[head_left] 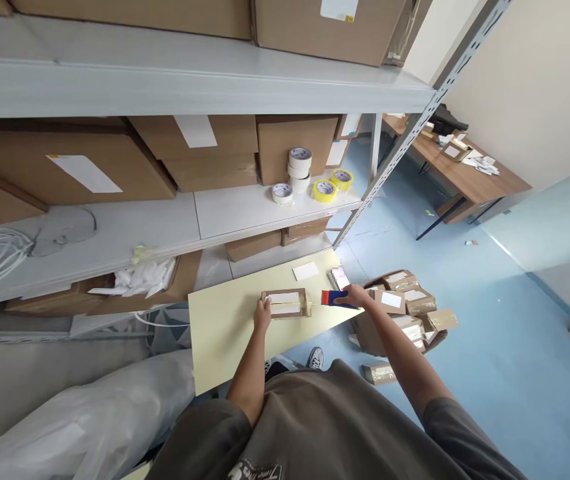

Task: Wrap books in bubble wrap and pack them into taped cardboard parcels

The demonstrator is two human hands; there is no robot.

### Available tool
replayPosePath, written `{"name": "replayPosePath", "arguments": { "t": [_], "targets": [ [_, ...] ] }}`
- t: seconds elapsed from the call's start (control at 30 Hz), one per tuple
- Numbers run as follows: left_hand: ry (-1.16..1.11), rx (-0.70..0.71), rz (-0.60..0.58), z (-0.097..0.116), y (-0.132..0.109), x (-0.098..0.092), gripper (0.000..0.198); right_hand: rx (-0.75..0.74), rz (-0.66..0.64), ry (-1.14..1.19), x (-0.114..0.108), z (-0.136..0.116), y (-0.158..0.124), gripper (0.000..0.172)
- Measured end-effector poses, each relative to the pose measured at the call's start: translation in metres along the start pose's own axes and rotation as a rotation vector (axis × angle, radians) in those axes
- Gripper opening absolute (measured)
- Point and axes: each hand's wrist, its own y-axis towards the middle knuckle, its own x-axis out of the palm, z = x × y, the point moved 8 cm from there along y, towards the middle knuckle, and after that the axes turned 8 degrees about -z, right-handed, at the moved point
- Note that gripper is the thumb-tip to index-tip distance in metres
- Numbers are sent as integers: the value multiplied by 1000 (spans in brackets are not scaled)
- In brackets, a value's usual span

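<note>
A small cardboard box [286,303] lies on the pale yellow board in front of me, white showing across its top and a shiny strip of tape at its right end. My left hand [263,313] grips the left end of this box, thumb on top. In my right hand [355,296], closed around it, is a blue and red tape dispenser [333,298], held just right of the box. Something thin and clear seems to stretch between the two, too faint to be sure. Behind the dispenser lie a stack of white labels [339,277] and a white sheet [305,271].
The yellow board [225,347] meets a metal shelf rack [245,223] with large cartons and tape rolls [299,160]. Right of the board, a big carton [369,333] full of small taped boxes stands on the blue floor. A wooden table [495,177] is farther back.
</note>
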Motion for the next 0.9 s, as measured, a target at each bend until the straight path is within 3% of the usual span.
{"name": "replayPosePath", "arguments": {
  "t": [0.13,0.33,0.43,0.53,0.67,0.9],
  "targets": [
    [-11,-45,-59,-21,12,-32,44,-51,-6,-18,15,-76,9,61],
    [-35,-1,15,-32,14,-93,53,-166,-42,-49,32,-203,16,65],
    [-120,145,-47,-23,4,-104,58,-177,-29,-92,35,-251,16,67],
    [-145,166,-43,-18,-7,-109,62,-172,-11,-119,39,-280,15,67],
    [-51,95,38,-10,-12,-103,57,-154,47,-107,41,-281,15,63],
    [21,9,74,21,-33,-28,59,-37,113,-32,32,-194,8,62]
  ]
}}
